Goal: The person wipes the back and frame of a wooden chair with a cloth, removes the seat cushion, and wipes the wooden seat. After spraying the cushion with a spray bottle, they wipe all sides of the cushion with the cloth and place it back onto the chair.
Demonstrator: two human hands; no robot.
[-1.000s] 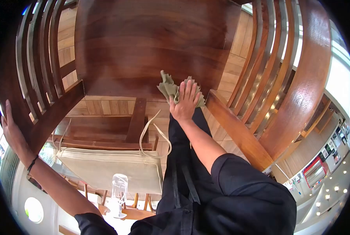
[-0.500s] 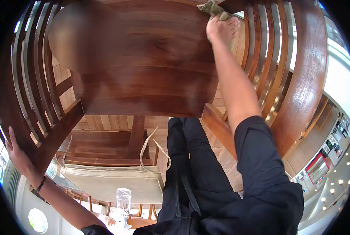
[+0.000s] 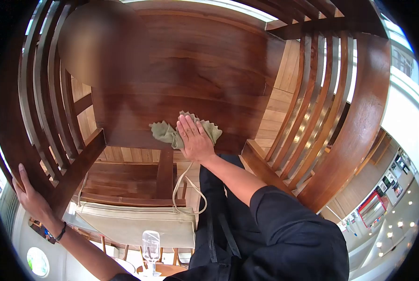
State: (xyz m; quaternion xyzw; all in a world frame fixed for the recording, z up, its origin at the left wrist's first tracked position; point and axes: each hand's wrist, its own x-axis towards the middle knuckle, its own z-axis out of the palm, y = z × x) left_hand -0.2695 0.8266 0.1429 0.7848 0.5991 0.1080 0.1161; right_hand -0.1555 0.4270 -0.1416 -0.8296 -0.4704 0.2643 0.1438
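A green cloth (image 3: 162,133) with a jagged edge lies bunched near the front edge of a dark wooden seat (image 3: 209,93). My right hand (image 3: 196,140) presses on it, fingers together and the cloth gathered beneath the palm. At the lower left, my left hand (image 3: 33,199) rests against the wide wooden armrest (image 3: 12,122), its visible fingers stretched out. A dark band circles that wrist.
Slatted sides (image 3: 312,103) flank the seat, with another broad armrest (image 3: 355,131) at right. Below are a cream cushion (image 3: 139,225) with looped ties, a clear upside-down bottle (image 3: 151,246) and my dark-clothed legs. A blurred patch covers the upper left.
My right hand has brought the cloth from the seat's far right corner to the middle of its front edge. My left hand stays at the left armrest.
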